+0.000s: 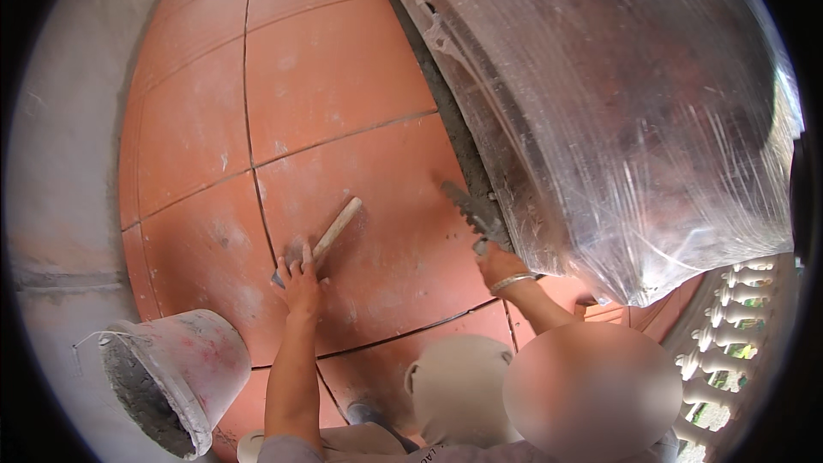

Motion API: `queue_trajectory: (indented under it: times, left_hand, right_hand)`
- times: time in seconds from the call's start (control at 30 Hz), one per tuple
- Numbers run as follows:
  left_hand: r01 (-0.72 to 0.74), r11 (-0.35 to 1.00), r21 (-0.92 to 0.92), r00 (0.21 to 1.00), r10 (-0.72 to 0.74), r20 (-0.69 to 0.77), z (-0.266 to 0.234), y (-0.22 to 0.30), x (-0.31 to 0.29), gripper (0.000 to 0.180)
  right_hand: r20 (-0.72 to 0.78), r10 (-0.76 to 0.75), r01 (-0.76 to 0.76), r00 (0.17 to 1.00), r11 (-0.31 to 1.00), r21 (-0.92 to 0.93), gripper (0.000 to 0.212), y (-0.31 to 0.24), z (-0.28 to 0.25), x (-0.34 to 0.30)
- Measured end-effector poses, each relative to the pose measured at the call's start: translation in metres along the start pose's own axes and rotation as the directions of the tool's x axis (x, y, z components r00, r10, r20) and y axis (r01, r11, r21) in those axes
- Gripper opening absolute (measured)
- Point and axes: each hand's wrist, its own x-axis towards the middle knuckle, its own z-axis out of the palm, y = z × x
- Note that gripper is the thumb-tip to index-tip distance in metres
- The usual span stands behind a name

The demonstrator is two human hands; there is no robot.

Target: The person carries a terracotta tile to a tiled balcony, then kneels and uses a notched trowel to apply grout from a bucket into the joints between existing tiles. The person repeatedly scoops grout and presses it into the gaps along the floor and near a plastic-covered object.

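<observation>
My left hand (302,285) is closed around the lower part of a wooden-handled tool (339,227), low over the terracotta tiles (343,150). A bit of its dark metal end shows left of my fingers; my hand hides the rest, so the exact kind is unclear. My right hand (499,266), with a bracelet at the wrist, grips a grey trowel with a notched edge (474,210). That blade points away to the left, beside the open strip between the tiles and the plastic-covered object.
A mortar-smeared bucket (193,356) tilts at lower left, with grey mix inside. Clear plastic sheeting (634,120) covers a large object on the right. A grey wall (64,163) runs along the left. White balusters (716,343) stand at lower right.
</observation>
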Motion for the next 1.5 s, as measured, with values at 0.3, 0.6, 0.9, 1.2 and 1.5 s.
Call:
queue_trajectory:
  times: [0.3,0.6,0.9,1.2,1.5]
  left_hand:
    - [0.204,0.964,0.169,0.979,-0.205,-0.013,-0.119,-0.035,0.029,0.034]
    - [0.305,0.940,0.152,0.911,-0.242,-0.333,-0.390,-0.060,-0.021,0.032]
    - [0.342,0.938,0.053,0.940,-0.342,-0.020,-0.322,-0.114,0.045,0.038]
    - [0.555,0.832,-0.024,0.830,-0.552,0.079,-0.207,-0.154,0.254,0.048]
    - [0.523,0.851,-0.039,0.831,-0.520,-0.198,-0.215,-0.193,0.507,0.072]
  right_hand:
    - [0.092,-0.005,0.006,0.996,1.000,-0.003,0.036,-0.004,-0.009,0.025]
    - [0.177,-0.074,0.081,0.981,0.996,-0.030,0.030,-0.011,-0.045,0.026]
    - [0.276,-0.015,0.017,0.961,1.000,-0.007,0.036,-0.049,-0.095,0.043]
    - [0.012,-0.103,0.098,0.995,0.977,0.189,0.040,-0.133,-0.199,0.056]
    - [0.148,0.202,-0.232,0.968,0.948,0.219,0.047,-0.191,-0.237,0.137]
